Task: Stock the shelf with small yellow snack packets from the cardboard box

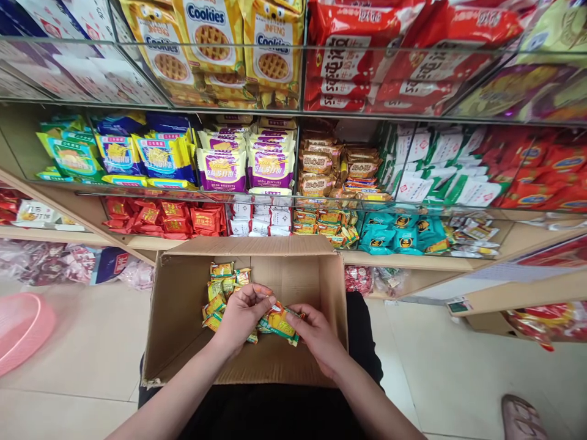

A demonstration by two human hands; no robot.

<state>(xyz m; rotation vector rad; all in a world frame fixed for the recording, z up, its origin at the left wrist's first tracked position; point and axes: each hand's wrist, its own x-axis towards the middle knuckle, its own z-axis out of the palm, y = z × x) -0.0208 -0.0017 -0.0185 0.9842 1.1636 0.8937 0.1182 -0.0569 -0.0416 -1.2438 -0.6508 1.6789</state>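
Note:
Over the open cardboard box [183,360], both hands hold one small yellow and green snack packet [279,321]. My left hand [242,315] is closed, pinching the packet's upper left end between thumb and finger. My right hand [318,335] is closed on its right side, thumb on top. Several similar yellow-green packets [215,302] lie loose in the left half of the box, some partly covered by my left hand. The box rests on my lap, its far flap close to the shelves.
Glass-fronted shelves ahead hold cookie bags [211,43], soda biscuits [223,168], red packets [177,217], and teal packets [378,232]. A pink basket [22,330] stands on the floor at left. A person's sandalled foot [523,418] is at lower right.

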